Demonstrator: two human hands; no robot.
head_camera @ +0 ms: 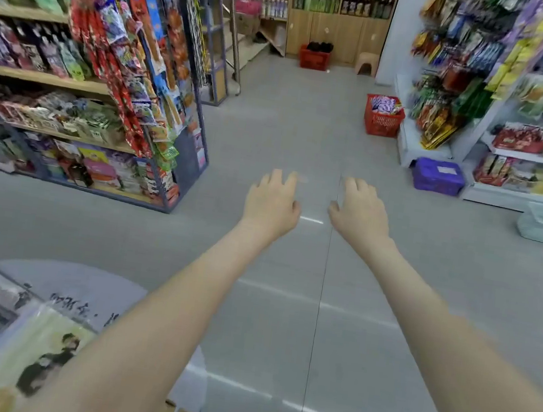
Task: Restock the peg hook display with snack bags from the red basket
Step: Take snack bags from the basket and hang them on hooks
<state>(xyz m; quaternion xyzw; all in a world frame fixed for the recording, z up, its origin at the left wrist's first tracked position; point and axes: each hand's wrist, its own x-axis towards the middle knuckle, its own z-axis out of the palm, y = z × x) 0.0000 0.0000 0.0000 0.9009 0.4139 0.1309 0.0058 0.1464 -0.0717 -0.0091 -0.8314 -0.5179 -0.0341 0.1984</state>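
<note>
Left forearm side, 7 o'clock: printed packets (pixel 5 326), blurred, lying low and near; likely not part of this job.
Left hand (pixel 272 202): stretched forward, palm down, fingers loosely spread, holding nothing.
Right hand (pixel 361 210): the same pose, just beside the left one but not touching it, also empty.
Under the hands: grey floor (pixel 290 132), nothing else within reach.
2 o'clock from the hands: purple box (pixel 438 176) on the floor, at the foot of the white shelving.
1 o'clock, well beyond the hands: red basket (pixel 383 118) on the floor, against the base of the display.
Inside it: snack bags (pixel 385 104), purple and white, piled to the rim.
Just right of the basket: peg hook display (pixel 451 91), crowded with hanging packets; free hooks too blurred to find.
Handling, as a judgement: light, soft, air-filled film, probably slippery, contents easy to crush.
Where to hold: a pinch on the flat top seal beside the hang hole, no squeeze on the belly.
12 o'clock, far: second red crate (pixel 314 57) with dark things, beside a small stool (pixel 366 62).
</note>
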